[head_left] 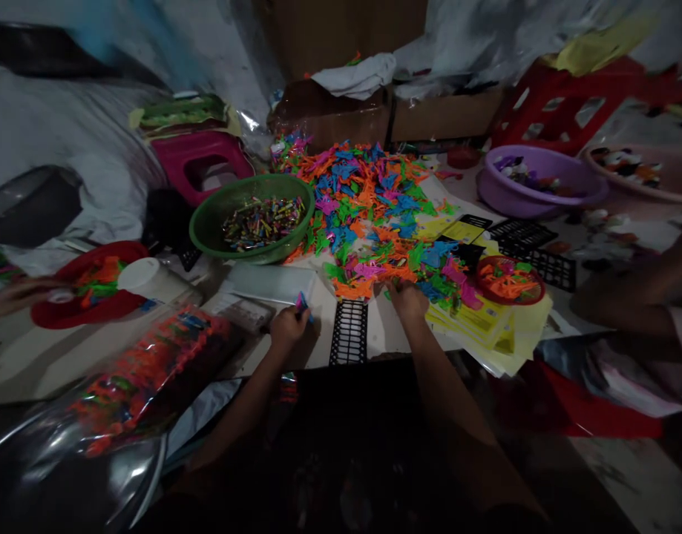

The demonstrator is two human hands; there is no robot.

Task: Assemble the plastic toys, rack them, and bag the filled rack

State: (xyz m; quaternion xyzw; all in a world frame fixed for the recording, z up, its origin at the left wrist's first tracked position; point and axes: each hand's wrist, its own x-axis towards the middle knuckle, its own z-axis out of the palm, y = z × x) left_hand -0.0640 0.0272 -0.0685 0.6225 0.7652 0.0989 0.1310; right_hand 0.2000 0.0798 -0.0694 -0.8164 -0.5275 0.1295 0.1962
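Note:
My left hand (289,326) is closed around small blue and pink plastic pieces (302,302), just left of a black slotted plastic strip (349,332). At the near edge of a big heap of orange, green, blue and pink plastic pieces (368,193), my right hand (408,300) has its fingers pressed together. What those fingers hold, if anything, is too small and dark to make out. The black strip lies on the table between my hands, its far end touching the heap.
A green basin (251,256) of small colourful sticks stands behind my left hand. Yellow printed sheets (485,326) and a small red basket (510,298) lie at right. A filled clear bag (145,371) is at left. Other people's arms show at both sides.

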